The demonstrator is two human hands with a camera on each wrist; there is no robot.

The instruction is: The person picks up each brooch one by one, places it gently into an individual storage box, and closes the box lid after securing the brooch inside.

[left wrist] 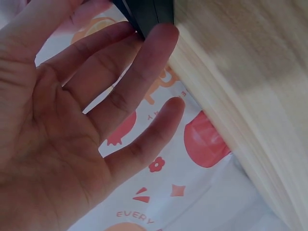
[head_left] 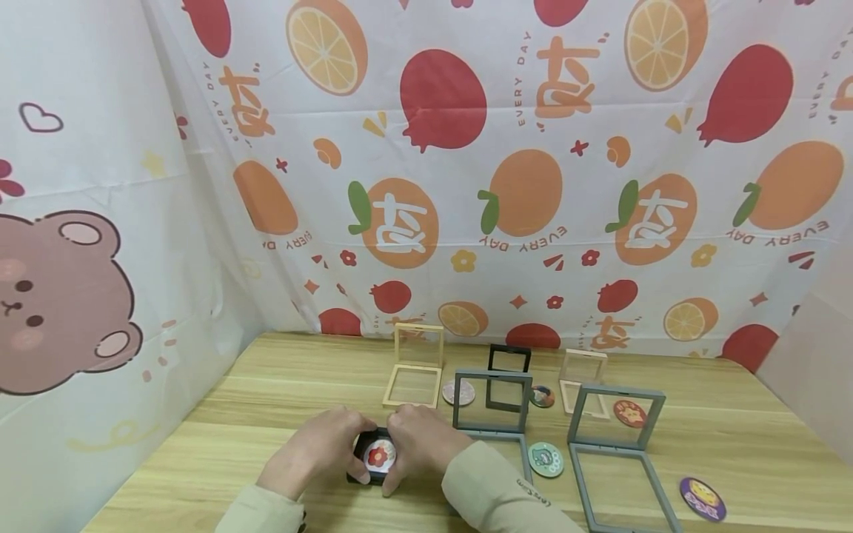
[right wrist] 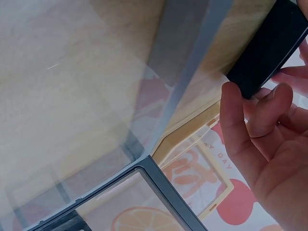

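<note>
A small black display frame [head_left: 360, 448] lies on the table between both hands, with a round white badge with a red flower [head_left: 380, 454] showing inside it. My left hand [head_left: 324, 448] grips its left side, thumb at the near edge and fingers at the far edge. From the right, my right hand [head_left: 421, 442] holds the other side in the same way. In the left wrist view, fingertips touch the dark edge of the frame [left wrist: 156, 14]; the right wrist view shows its black side [right wrist: 269, 48] against the fingers. The hands cover parts of the frame.
Two open grey frames [head_left: 656, 426] [head_left: 526, 403] stand to the right. Behind are open frames in yellow wood colour [head_left: 398, 366], black [head_left: 491, 385] and cream [head_left: 563, 385]. Several round badges lie beside them, including a green one [head_left: 546, 460] and a purple one [head_left: 703, 498]. A printed curtain [head_left: 460, 281] hangs behind.
</note>
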